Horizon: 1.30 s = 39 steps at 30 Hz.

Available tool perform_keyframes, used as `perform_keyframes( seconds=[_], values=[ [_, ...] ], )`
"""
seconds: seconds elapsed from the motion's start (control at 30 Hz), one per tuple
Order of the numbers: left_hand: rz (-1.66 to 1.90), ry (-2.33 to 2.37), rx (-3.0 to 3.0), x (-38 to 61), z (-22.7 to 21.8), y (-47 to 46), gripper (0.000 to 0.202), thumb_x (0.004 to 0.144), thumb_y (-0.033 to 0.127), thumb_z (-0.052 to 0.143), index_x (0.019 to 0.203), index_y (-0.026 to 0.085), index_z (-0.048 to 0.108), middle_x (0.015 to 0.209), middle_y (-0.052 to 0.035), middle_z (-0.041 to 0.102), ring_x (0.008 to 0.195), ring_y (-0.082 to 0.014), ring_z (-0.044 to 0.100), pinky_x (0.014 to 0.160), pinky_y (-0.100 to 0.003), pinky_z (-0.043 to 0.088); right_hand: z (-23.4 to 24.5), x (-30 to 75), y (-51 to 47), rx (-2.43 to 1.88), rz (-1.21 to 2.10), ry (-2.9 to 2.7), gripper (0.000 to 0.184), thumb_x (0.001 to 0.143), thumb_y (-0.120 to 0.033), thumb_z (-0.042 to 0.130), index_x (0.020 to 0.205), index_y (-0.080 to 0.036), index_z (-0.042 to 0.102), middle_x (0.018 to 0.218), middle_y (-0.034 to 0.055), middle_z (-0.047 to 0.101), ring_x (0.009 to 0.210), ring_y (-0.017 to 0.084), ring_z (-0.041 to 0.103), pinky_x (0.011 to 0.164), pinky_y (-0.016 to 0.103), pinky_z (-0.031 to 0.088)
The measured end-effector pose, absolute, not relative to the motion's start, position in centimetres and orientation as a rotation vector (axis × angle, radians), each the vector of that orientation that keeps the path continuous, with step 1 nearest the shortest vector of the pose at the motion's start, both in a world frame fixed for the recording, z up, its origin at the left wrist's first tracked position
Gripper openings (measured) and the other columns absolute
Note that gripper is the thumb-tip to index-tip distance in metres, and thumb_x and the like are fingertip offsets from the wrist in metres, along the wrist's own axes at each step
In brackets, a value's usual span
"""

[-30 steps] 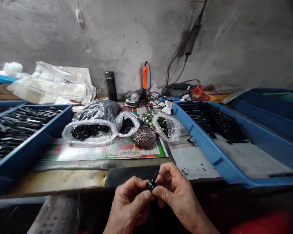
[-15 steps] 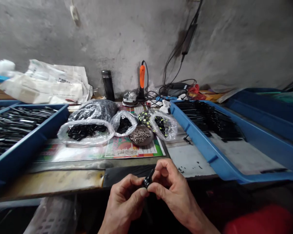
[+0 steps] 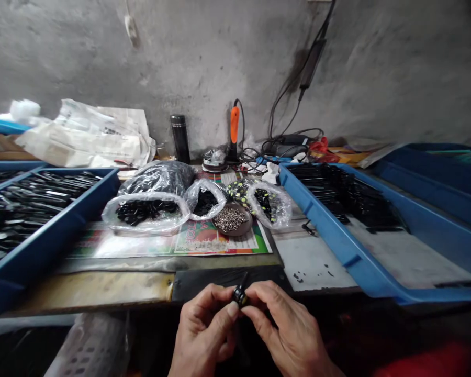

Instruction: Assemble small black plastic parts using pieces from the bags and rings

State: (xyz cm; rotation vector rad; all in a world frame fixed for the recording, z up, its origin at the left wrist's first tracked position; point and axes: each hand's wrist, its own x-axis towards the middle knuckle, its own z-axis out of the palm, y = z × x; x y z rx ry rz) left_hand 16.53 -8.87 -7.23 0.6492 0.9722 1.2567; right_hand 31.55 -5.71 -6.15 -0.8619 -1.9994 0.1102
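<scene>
In front of the table edge, a small glossy black part with a thin stem pointing up and away is between my hands. My left hand pinches it from the left with thumb and forefinger. From the right, the thumb and forefinger of my right hand close on its side; a yellowish spot shows there. Its exact kind is too small to make out. Beyond the hands lie a dish of small metal screws, a bag of black rings, a smaller bag of black pieces and a bag of black-and-yellow pieces.
A blue tray full of black rod-like pieces stands left. On the right, another blue tray holds similar dark pieces. Toward the wall are an orange-handled tool, a black flask, cables and crumpled paper.
My right hand's raised fingers have come down and closed in on the black part's side. The part has turned slightly in my left hand's pinch. The camera view has shifted a little left.
</scene>
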Motion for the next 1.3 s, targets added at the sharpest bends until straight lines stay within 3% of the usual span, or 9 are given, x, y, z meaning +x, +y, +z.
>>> perform_keyframes(
  seconds=[0.2, 0.37, 0.6, 0.73, 0.9, 1.0, 1.3],
  values=[
    [1.335, 1.031, 0.629, 17.1, -6.7, -8.9, 0.039, 0.066, 0.046, 0.088, 0.082, 0.015, 0.070, 0.050, 0.0062, 0.050, 0.039, -0.0026, 0.035, 0.038, -0.013, 0.025, -6.4, 31.4, -5.5, -0.932, -0.022, -1.976, 0.030, 0.108, -0.040, 0.039, 0.096, -0.020, 0.058, 0.076, -0.0008, 0.069, 0.065, 0.011, 0.071, 0.060, 0.017, 0.055],
    [1.342, 1.036, 0.616, 17.1, -6.4, -8.8, 0.037, 0.066, 0.044, 0.088, 0.080, 0.016, 0.069, 0.050, 0.0065, 0.048, 0.040, -0.0028, 0.033, 0.039, -0.014, 0.026, -6.7, 30.9, -5.2, -0.921, -0.097, -1.980, 0.031, 0.108, -0.038, 0.039, 0.092, -0.019, 0.057, 0.068, 0.0004, 0.066, 0.057, 0.013, 0.068, 0.053, 0.020, 0.053],
    [1.285, 0.988, 0.657, 16.6, -6.4, -8.7, 0.037, 0.069, 0.047, 0.086, 0.082, 0.016, 0.071, 0.050, 0.0059, 0.048, 0.040, -0.0034, 0.036, 0.038, -0.014, 0.026, -6.7, 30.0, -5.6, -0.993, -0.091, -1.843, 0.026, 0.107, -0.043, 0.040, 0.103, -0.021, 0.053, 0.073, -0.0010, 0.070, 0.056, 0.011, 0.070, 0.055, 0.016, 0.055],
    [1.314, 1.016, 0.614, 16.7, -6.3, -8.9, 0.038, 0.067, 0.046, 0.087, 0.082, 0.016, 0.072, 0.050, 0.0061, 0.048, 0.040, -0.0023, 0.035, 0.039, -0.013, 0.026, -6.7, 29.9, -5.9, -0.968, -0.119, -1.865, 0.027, 0.108, -0.040, 0.039, 0.098, -0.021, 0.056, 0.074, 0.0004, 0.071, 0.062, 0.012, 0.072, 0.060, 0.016, 0.057],
    [1.373, 1.058, 0.570, 17.0, -5.8, -9.1, 0.040, 0.062, 0.047, 0.090, 0.080, 0.014, 0.073, 0.053, 0.0045, 0.052, 0.040, -0.0020, 0.036, 0.039, -0.013, 0.027, -7.5, 30.4, -6.0, -0.961, -0.094, -1.938, 0.025, 0.107, -0.037, 0.040, 0.106, -0.019, 0.057, 0.082, 0.0031, 0.073, 0.069, 0.014, 0.074, 0.066, 0.016, 0.060],
    [1.381, 1.055, 0.583, 17.0, -5.7, -9.1, 0.043, 0.062, 0.048, 0.090, 0.082, 0.013, 0.074, 0.049, 0.0057, 0.048, 0.039, -0.0021, 0.036, 0.040, -0.013, 0.026, -7.9, 30.7, -5.8, -0.944, -0.067, -2.005, 0.021, 0.107, -0.032, 0.040, 0.109, -0.018, 0.055, 0.083, 0.0030, 0.073, 0.071, 0.013, 0.074, 0.068, 0.015, 0.060],
    [1.393, 1.058, 0.590, 16.9, -5.9, -8.9, 0.040, 0.064, 0.045, 0.089, 0.083, 0.014, 0.074, 0.049, 0.0063, 0.046, 0.040, -0.0029, 0.034, 0.041, -0.015, 0.025, -8.1, 29.9, -5.4, -0.952, -0.358, -1.899, 0.028, 0.108, -0.036, 0.041, 0.101, -0.016, 0.059, 0.078, 0.0055, 0.074, 0.065, 0.018, 0.074, 0.062, 0.025, 0.057]
  ],
)
